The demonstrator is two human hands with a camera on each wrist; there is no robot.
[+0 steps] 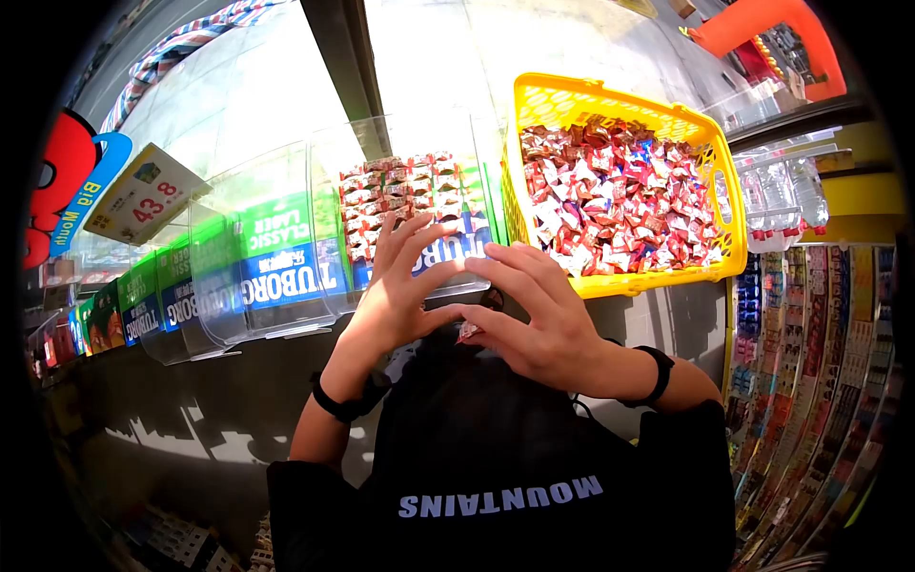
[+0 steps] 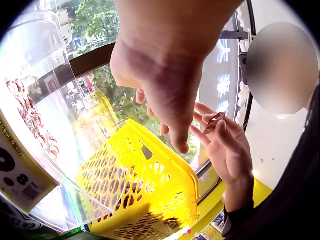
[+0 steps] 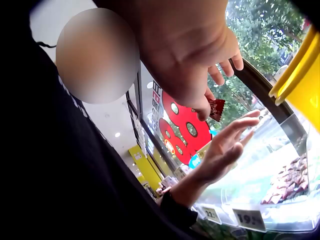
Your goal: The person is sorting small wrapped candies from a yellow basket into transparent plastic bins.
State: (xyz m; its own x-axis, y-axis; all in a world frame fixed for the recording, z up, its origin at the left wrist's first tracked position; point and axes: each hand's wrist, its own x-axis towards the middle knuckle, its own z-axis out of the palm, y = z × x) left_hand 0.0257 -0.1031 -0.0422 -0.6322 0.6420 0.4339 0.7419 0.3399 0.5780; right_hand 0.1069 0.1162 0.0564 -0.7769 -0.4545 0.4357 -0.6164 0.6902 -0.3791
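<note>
From left, we see a blue "Big Mouth" sign (image 1: 92,191), a pale rectangular "43 8" price card (image 1: 148,194) and clear plastic bins (image 1: 322,219) with green-and-blue "Tuborg Classic Lager" labels (image 1: 291,281), one holding rows of red-and-white wrapped candies (image 1: 381,195). The left hand (image 1: 391,288) holds nothing, fingers apart; the right hand (image 1: 541,319), beside it, pinches one red foil-wrapped candy (image 1: 467,332). We judge this the sorting step, the next move calling for careful placing. At right stands a candy-filled yellow perforated plastic basket (image 1: 658,280).
</note>
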